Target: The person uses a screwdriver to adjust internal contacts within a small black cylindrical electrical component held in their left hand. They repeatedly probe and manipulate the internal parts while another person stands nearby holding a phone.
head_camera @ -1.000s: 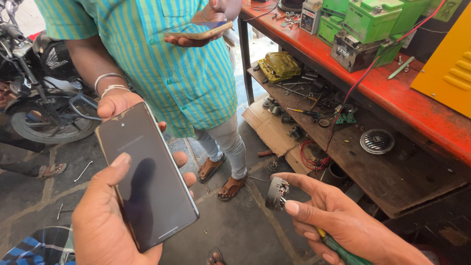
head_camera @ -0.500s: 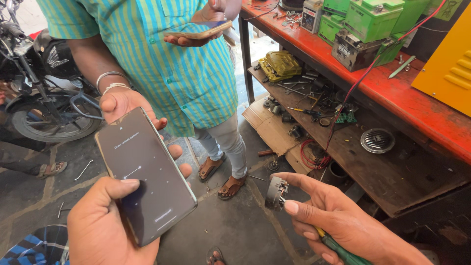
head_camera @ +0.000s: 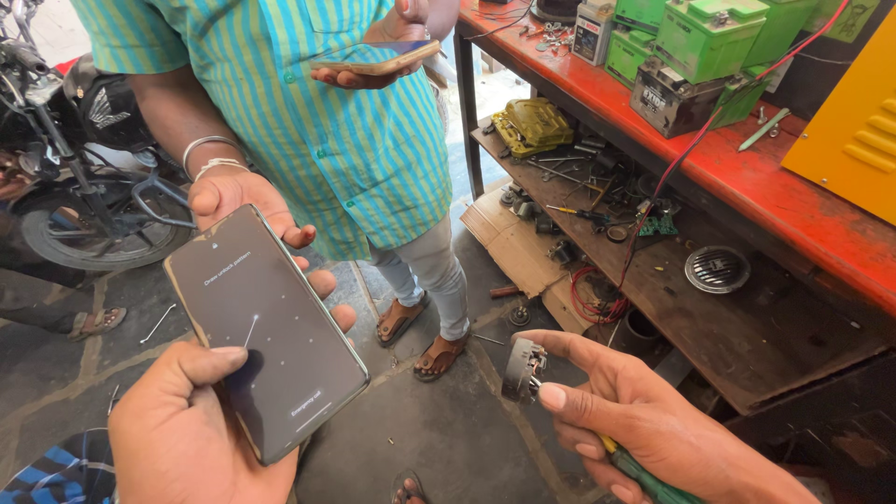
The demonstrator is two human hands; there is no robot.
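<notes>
Left hand (head_camera: 182, 434) has its grip closed around the lower end of a black flat glass-fronted phone (head_camera: 266, 331); the thumb lies on the lit screen. A standing person's hand (head_camera: 245, 201), wearing metal bangles, supports the phone's upper end from beneath. That person's other hand holds a second, tan-edged phone (head_camera: 373, 61) against a teal-and-yellow striped shirt (head_camera: 317, 112).

Right hand (head_camera: 644, 425) pinches a small grey metal lock part (head_camera: 523, 367) between thumb and fingers; a green tool handle (head_camera: 649, 481) is tucked under the same palm, its tip cut off by the frame edge.

On the red-painted surface (head_camera: 784, 201), at the top right: green box-shaped batteries (head_camera: 714, 37), one dark battery (head_camera: 672, 98), and a yellow louvred metal panel (head_camera: 849, 126), cropped at the frame edge. Labels too small to make out.

Lower wooden shelf (head_camera: 747, 336) carries a round metal drain grate (head_camera: 717, 269), a yellow-olive case (head_camera: 532, 126), and loose tools too jumbled to tell apart. Floor is grey stone. A motorcycle (head_camera: 84, 187), partly cut off, stands at far left.
</notes>
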